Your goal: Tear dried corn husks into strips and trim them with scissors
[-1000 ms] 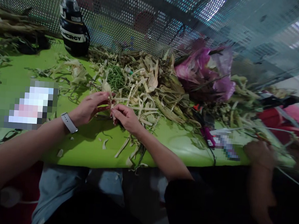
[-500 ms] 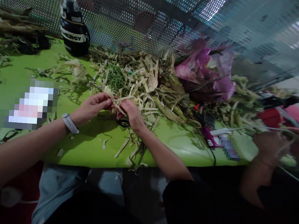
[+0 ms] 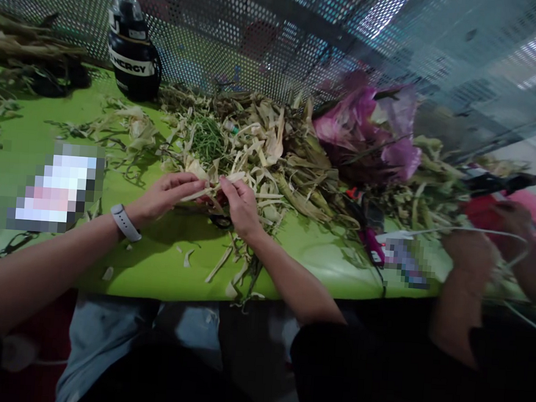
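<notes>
My left hand (image 3: 170, 195), with a pale watch band on its wrist, has its thumb and fingers pressed together on pale strips of dry husk (image 3: 211, 191). Across from it, my right hand (image 3: 240, 206) pinches the same strips between thumb and forefinger. Both hands almost meet over the near side of a loose heap of cut husk strips (image 3: 247, 163). Below my right hand lies a dark, ring-shaped thing (image 3: 221, 221), partly covered. A tuft of thin green strands (image 3: 208, 138) rests in the heap behind my hands.
A black bottle (image 3: 133, 57) stands at the back left, near a perforated metal screen (image 3: 206, 31). Blurred phone-like shapes lie at left (image 3: 58, 186) and right (image 3: 408, 263). A pink plastic bag (image 3: 369, 134) sits among husks. At right, a co-worker's hands (image 3: 470, 255) work beside a white cable.
My left fingers have straightened along the strips, and my right hand has turned slightly with its thumb up. The strips between my hands have shifted. The co-worker's hands have moved apart.
</notes>
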Tool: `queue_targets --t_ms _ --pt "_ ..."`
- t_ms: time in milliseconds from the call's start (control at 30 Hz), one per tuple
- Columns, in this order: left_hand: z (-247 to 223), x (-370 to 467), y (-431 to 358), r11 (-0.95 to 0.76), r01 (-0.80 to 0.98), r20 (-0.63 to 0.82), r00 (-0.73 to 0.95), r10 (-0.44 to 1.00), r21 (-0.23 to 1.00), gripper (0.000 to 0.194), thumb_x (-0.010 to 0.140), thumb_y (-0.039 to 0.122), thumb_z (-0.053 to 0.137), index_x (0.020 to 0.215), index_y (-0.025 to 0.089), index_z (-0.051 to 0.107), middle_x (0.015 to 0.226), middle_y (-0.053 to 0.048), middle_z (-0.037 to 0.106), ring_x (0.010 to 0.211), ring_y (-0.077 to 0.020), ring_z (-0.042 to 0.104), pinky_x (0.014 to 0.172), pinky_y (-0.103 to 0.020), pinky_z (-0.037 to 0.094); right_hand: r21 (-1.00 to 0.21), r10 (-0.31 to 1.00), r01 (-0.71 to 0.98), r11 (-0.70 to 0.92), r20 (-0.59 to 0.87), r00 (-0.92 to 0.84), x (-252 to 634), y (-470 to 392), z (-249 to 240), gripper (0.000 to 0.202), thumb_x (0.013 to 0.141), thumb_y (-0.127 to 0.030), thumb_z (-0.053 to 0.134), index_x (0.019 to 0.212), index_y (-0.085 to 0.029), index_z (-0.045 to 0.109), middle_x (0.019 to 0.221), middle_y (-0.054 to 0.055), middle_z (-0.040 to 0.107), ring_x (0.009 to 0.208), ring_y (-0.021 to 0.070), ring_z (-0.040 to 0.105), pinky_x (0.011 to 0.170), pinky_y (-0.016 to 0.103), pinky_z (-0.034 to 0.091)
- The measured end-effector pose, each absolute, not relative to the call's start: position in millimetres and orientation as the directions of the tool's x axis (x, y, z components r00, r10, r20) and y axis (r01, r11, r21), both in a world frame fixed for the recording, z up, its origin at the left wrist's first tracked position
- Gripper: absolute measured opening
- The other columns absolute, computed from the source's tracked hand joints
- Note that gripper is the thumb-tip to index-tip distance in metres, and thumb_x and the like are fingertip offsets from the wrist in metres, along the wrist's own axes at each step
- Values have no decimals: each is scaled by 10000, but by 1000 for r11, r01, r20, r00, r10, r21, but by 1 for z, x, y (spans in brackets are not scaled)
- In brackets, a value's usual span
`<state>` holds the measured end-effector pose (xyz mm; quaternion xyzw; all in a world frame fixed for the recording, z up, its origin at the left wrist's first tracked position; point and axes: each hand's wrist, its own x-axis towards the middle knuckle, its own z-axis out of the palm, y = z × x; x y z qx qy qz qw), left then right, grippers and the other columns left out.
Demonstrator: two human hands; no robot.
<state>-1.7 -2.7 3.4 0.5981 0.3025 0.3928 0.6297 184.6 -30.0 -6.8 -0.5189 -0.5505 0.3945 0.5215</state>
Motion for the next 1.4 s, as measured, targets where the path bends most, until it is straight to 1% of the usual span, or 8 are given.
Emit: queue_targets --t_ms 100,267,500,633,800,967,1200,1400 --pt "3 -3 -2 0 -87 44 503 863 996 437 815 572 638 835 154 762 835 -82 735 769 -190 660 727 -293 532 -974 981 163 158 174 89 185 -30 -7 420 836 -578 573 678 -196 496 611 -40 458 569 91 426 552 238 384" --pt "3 5 -9 -145 3 129 430 894 989 358 787 507 701 751 153 735 702 -58 706 629 -156 618 594 -254 481 -962 977 186 198 208 39 179 -36 -5 458 834 -621 565 671 -197 509 576 -37 465 543 97 442 522 242 387" --pt "2 7 -14 -344 135 271 383 883 929 306 865 453 621 759 171 674 635 -32 669 571 -144 588 545 -241 427 -997 992 82 11 0 -122 172 -39 -8 500 852 -680 499 687 -208 501 509 -36 505 414 102 481 421 247 418" --pt "1 7 -18 -418 224 325 356 876 880 297 908 442 561 775 180 605 575 1 627 471 -111 548 481 -221 402 -961 985 217 172 167 -41 171 -43 -14 504 915 -614 445 624 -204 456 461 -49 441 390 73 391 421 223 338" --pt "2 12 -23 -389 233 325 270 906 891 348 946 467 497 730 195 480 487 37 585 318 -71 472 355 -186 346 -737 852 483 473 522 -37 169 -45 -13 480 960 -461 430 562 -192 424 521 -18 450 500 84 421 543 241 351" --pt "3 17 -24 -268 123 238 216 947 956 349 935 466 524 709 215 437 437 60 526 280 -79 455 302 -193 314 -613 775 554 563 624 -98 167 -44 -13 405 968 -380 417 623 -187 503 567 11 523 553 117 492 623 253 397" --pt "0 12 -17 -255 58 244 158 957 965 328 920 416 579 693 209 463 380 83 440 285 -72 428 317 -196 275 -840 921 379 389 364 -138 172 -40 -16 456 911 -569 491 709 -171 581 623 -1 549 598 112 515 601 236 406" --pt "-2 7 -10 -260 67 251 112 961 963 262 935 368 561 736 201 521 354 91 432 278 -71 412 330 -196 275 -933 957 232 276 243 -160 177 -36 -14 450 860 -627 546 729 -197 537 549 -51 426 491 82 394 469 215 324"
